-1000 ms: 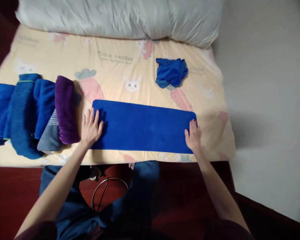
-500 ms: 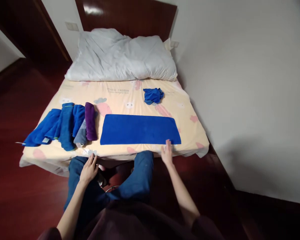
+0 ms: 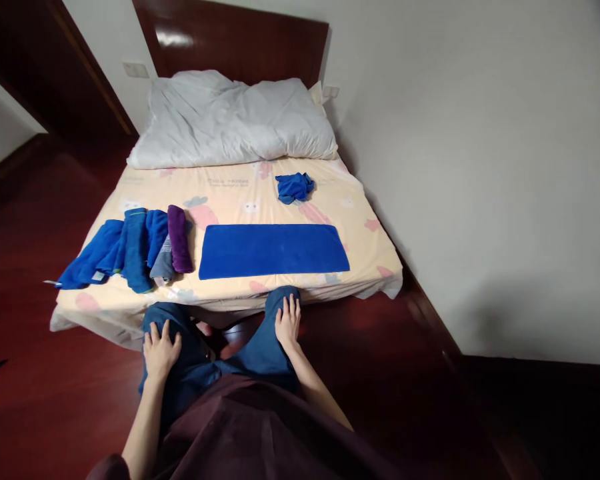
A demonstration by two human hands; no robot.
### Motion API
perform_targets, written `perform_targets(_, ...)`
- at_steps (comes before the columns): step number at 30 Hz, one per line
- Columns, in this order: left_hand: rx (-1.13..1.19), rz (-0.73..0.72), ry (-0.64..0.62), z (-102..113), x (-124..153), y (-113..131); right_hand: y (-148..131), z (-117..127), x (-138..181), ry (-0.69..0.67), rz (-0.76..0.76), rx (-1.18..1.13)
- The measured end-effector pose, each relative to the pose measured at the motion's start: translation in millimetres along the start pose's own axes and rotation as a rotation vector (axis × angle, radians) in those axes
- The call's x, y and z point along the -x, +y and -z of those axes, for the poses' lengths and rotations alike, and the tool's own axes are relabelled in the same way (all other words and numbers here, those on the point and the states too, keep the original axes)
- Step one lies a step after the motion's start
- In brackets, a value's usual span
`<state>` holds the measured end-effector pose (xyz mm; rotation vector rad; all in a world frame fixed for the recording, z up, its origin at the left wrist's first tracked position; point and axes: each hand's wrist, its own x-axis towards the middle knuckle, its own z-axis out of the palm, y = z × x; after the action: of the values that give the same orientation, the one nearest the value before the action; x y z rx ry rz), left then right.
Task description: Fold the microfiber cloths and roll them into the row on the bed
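two trousered knees [image 3: 283, 292] support the left hand [image 3: 161, 351] and right hand [image 3: 288, 323], each grip spread, palm down; one blue towel [image 3: 274, 251] lies flat near the front edge of the bed [image 3: 373, 257].

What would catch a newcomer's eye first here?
Probably the flat blue cloth, spread near the front edge of the patterned bed. Next might come the purple roll, at the right end of the row of cloths to its left. The person's left hand and right hand rest on the knees of the blue trousers.
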<state>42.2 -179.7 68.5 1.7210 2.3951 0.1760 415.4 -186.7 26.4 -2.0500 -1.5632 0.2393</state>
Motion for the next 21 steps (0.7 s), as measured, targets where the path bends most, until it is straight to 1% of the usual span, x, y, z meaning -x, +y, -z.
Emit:
perform_targets(3,-0.004,-0.04,0.034,-1,4,1,-13,1,-21,-0.062,0.095,-0.043)
perform_targets(5,-0.015,-0.042,0.043,-2,7,3,-19,2,-35,-0.109,0.123,-0.092)
perform_targets(7,-0.028,-0.042,0.042,-1,8,5,-21,1,-49,-0.123,0.076,-0.115)
perform_targets(11,-0.058,-0.044,0.044,-1,7,8,-23,-1,-76,-0.138,-0.077,-0.084)
perform_targets(15,-0.072,-0.049,0.05,0,7,10,-25,-6,-99,-0.15,-0.166,-0.103)
perform_targets(19,-0.065,-0.02,0.05,0,7,14,-28,-13,-114,-0.153,-0.19,-0.101)
perform_targets(21,-0.056,-0.024,0.067,-3,2,21,-31,-16,-115,-0.164,-0.182,-0.072)
